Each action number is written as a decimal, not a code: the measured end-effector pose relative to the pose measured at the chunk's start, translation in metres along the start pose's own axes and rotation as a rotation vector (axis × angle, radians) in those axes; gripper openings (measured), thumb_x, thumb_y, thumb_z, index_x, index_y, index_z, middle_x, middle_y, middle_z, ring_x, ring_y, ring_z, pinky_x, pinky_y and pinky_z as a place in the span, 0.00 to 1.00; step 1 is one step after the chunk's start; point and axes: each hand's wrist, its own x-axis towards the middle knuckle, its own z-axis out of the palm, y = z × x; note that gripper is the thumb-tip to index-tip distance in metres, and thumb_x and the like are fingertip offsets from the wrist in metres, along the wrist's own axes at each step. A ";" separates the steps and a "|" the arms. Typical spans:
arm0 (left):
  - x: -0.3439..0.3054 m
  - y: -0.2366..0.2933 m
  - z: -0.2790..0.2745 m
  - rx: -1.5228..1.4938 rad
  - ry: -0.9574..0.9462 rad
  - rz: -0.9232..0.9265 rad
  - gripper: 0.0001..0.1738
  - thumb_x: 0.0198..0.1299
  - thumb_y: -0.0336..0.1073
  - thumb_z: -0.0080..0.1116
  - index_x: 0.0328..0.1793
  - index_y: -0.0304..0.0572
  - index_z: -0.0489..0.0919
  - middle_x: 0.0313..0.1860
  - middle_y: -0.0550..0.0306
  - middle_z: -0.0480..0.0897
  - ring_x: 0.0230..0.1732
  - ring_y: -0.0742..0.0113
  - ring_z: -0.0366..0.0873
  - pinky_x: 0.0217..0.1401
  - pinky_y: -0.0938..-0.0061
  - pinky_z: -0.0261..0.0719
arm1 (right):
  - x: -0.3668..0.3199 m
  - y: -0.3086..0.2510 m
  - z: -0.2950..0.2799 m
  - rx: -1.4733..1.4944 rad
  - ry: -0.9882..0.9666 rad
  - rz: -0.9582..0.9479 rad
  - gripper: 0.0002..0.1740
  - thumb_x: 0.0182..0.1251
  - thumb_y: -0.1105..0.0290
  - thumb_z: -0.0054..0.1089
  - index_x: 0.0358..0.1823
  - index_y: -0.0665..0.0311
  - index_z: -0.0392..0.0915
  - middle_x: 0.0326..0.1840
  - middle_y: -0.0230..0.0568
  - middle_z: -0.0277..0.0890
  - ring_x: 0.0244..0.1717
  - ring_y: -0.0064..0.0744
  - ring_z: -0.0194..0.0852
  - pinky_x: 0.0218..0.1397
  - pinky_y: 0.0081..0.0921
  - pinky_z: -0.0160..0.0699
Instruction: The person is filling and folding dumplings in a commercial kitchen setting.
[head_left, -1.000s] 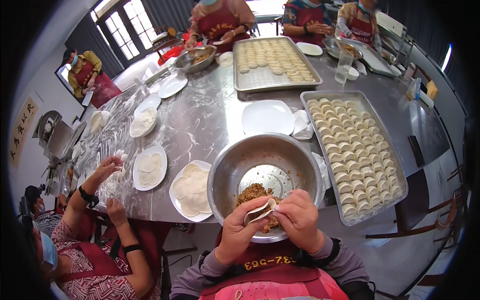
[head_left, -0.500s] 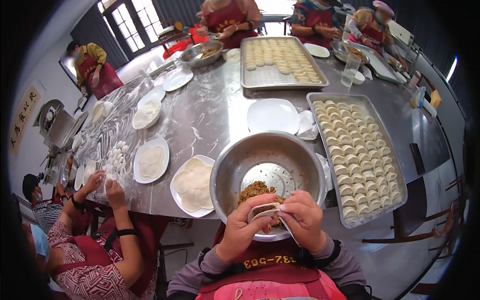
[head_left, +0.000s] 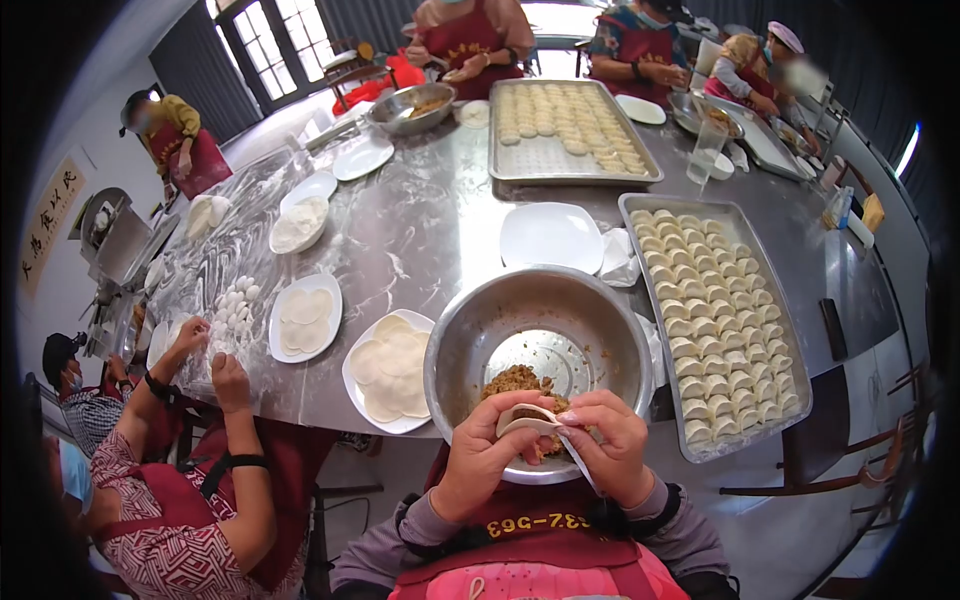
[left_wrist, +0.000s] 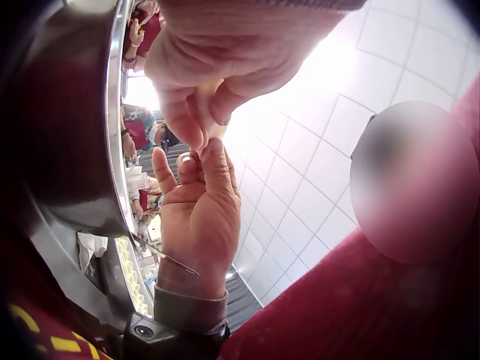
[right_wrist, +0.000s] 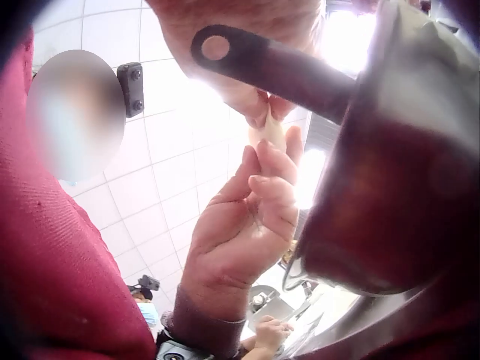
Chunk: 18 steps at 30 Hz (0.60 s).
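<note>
Over the near side of a steel bowl [head_left: 455, 335], my left hand [head_left: 472, 458] cradles a partly folded dumpling [head_left: 526, 420] between thumb and fingers. Brown filling shows through the dumpling's open side. My right hand [head_left: 615, 450] pinches the wrapper's edge at the right end. A flat metal handle [right_wrist: 277, 71] with a round hole lies across that hand in the right wrist view; its other end is hidden. Both hands meet at the pale dumpling [left_wrist: 211, 105] in the left wrist view. Minced filling [head_left: 512, 381] sits in the bowl just beyond the fingers.
Left of the bowl stands a plate of round wrappers [head_left: 388, 368]. A tray of finished dumplings [head_left: 715, 330] lies to the right, and another tray [head_left: 540, 160] lies farther back. A white plate [head_left: 550, 235] is behind the bowl. Another person's hands [head_left: 225, 370] work at the left.
The dumpling has turned in my fingers, so its filling now shows more. My right hand has tilted, and a pale strip now shows beneath it. The table view has shifted slightly right.
</note>
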 end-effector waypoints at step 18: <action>-0.003 0.001 -0.004 -0.029 -0.074 -0.086 0.23 0.61 0.23 0.55 0.63 0.38 0.68 0.55 0.55 0.77 0.46 0.74 0.78 0.42 0.80 0.79 | -0.001 0.001 0.001 -0.001 -0.003 -0.030 0.12 0.50 0.81 0.68 0.38 0.66 0.79 0.35 0.41 0.75 0.34 0.32 0.77 0.37 0.24 0.75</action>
